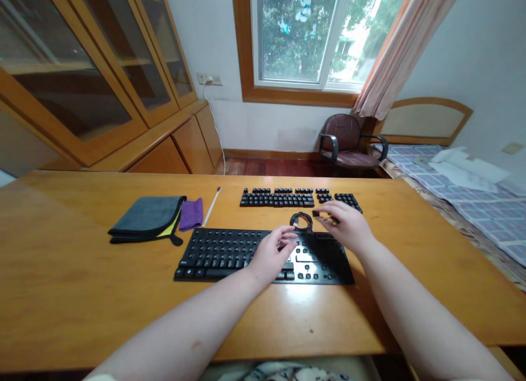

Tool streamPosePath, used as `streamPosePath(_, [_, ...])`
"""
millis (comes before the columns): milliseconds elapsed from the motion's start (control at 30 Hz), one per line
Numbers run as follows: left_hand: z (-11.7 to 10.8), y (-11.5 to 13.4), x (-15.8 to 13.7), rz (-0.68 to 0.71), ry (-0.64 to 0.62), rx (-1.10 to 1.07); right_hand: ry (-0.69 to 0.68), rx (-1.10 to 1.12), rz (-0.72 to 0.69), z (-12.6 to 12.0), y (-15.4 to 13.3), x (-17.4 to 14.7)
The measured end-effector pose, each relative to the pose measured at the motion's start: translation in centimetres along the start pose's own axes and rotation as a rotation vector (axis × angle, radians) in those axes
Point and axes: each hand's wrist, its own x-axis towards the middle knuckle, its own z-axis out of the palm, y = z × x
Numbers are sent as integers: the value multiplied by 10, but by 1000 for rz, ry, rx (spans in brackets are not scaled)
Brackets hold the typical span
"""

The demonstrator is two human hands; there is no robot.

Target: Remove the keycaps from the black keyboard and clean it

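A black keyboard lies on the wooden table in front of me. Many of its sockets are bare, mainly on the right side, while some keycaps sit along its bottom rows. My left hand is over the middle of the keyboard, fingers curved with a gap to the thumb and nothing visible between them. Above the keyboard's upper right edge, my right hand pinches a small black keycap in its fingertips. Another small dark thing shows under its palm, too small to name. Loose black keycaps lie in rows behind the keyboard.
A coiled black cable lies between keyboard and loose keycaps. To the left are a folded grey cloth, a purple cloth and a thin white brush. Beyond the table stand a chair and a bed.
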Motion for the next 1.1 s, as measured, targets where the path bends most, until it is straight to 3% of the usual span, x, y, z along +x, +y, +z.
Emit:
streamPosePath(133, [-2,0,-1,3,3,39,45,-181,244,6,57,6])
streamPosePath(300, [-3,-1,-1,21,-6,85,-94,-258,302,36,90,-12])
streamPosePath(500, [-4,1,-1,21,-6,105,-139,-262,282,42,96,-14])
streamPosePath(833, [-3,2,-4,42,-1,142,-103,-170,329,40,95,-16])
streamPosePath(933, [-11,17,-5,134,-79,344,-45,-89,323,31,88,-15])
streamPosePath(1033, [-27,30,-3,299,-293,727,64,12,303,17,74,-14])
streamPosePath(1100, [-37,28,0,311,-382,925,147,84,303,7,61,-13])
